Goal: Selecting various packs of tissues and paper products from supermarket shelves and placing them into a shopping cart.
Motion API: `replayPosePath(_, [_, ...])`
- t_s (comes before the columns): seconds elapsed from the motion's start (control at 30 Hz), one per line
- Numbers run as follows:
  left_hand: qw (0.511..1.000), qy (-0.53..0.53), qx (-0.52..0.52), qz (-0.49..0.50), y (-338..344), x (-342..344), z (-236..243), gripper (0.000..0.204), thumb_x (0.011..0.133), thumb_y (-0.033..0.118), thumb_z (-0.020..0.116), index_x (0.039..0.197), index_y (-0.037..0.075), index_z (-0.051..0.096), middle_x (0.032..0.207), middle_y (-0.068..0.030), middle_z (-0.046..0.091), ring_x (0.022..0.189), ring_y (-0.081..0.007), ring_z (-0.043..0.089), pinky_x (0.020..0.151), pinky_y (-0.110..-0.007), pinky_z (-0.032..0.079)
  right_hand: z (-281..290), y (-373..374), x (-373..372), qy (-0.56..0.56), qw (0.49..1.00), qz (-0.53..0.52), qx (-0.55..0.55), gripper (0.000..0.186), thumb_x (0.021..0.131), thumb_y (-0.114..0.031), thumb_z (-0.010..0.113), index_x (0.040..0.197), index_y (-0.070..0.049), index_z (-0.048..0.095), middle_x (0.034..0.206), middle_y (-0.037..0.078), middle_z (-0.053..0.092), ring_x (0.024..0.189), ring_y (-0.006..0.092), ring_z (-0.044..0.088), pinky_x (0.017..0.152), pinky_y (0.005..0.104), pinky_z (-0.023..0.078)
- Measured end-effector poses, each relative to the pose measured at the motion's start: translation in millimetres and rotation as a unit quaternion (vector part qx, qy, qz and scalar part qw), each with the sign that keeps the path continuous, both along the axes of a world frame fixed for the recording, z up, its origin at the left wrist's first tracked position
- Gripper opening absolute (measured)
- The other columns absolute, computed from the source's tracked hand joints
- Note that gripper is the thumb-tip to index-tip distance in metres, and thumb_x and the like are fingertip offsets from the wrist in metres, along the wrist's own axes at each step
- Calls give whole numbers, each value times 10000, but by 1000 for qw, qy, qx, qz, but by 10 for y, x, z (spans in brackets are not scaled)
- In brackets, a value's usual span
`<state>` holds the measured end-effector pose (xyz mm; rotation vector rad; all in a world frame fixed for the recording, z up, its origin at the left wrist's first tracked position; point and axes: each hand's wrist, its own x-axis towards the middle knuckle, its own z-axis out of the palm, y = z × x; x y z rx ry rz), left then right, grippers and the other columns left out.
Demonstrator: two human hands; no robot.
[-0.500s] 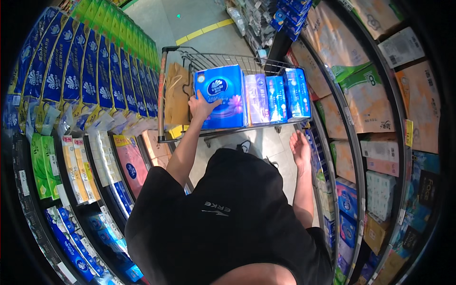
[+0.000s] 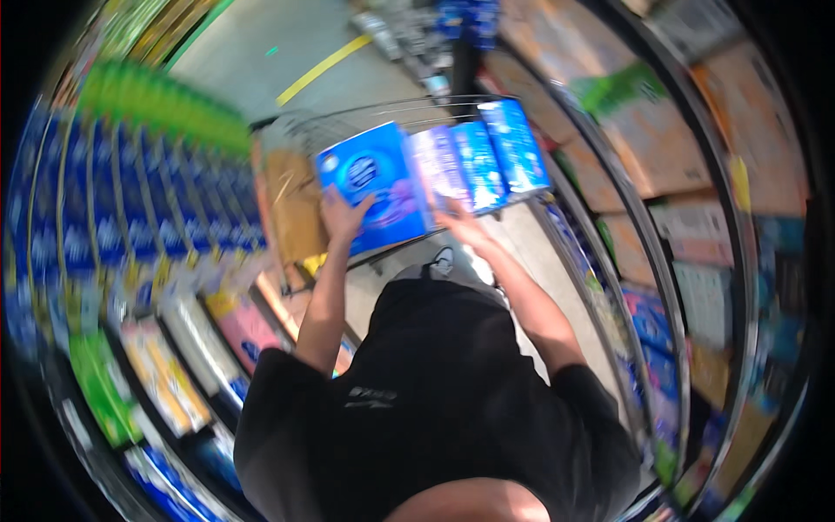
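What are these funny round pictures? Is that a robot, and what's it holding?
No robot here, just a person in a black shirt. A camera worn on their head looks down, and its wide lens bends straight things. The left hand is spread against a big blue pack. The right hand is near that pack's edge and the purple pack; blur hides whether it touches. Smaller blue packs stand beside them in a shopping cart, with a brown paper bag too. Shelves line both sides.
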<state>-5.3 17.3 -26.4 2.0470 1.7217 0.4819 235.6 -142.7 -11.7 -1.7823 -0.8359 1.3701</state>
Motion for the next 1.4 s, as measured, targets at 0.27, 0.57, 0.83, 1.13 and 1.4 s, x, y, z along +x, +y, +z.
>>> replayPosePath(0.27, [981,-163,-84,70,50,39,-61,948,648,343,834,1380,-12,349,1248,-223,541,1115,-321,555,942,-384,440,-528,587,-513,27,999,-24,-4,1185,607,-577,771,1447,8,176,1476,233,243,1376,333,240,1117,386,235])
replayPosePath(0.57, [860,-442,-253,30,314,-7,157,492,821,113,686,1218,-95,481,988,-103,613,885,-192,603,785,-329,500,-339,546,-155,207,972,-105,-42,1171,563,-549,807,1433,-2,246,1423,209,360,1280,326,397,1025,380,381])
replayPosePath(0.83, [980,-134,-138,-58,202,118,-139,436,723,245,731,1050,-30,641,910,-168,691,815,-243,665,756,-361,501,-339,184,-116,149,984,-82,61,1059,642,-485,798,1416,20,280,1395,212,393,1270,307,412,1046,381,354])
replayPosePath(1.13, [965,-19,258,-42,78,-393,1153,389,802,178,642,1130,-25,584,1108,-191,593,1054,-352,544,969,-408,388,-527,-257,259,-230,971,60,6,595,891,-540,451,1226,-66,583,1244,173,571,1218,292,482,1070,398,304])
replayPosePath(1.4, [948,10,240,211,-114,-1334,1185,479,811,234,669,1178,-45,539,1091,-214,572,1038,-342,541,938,-420,399,-903,-618,460,-427,884,191,26,520,895,-542,423,1001,-113,699,1000,136,660,1024,304,567,999,475,310])
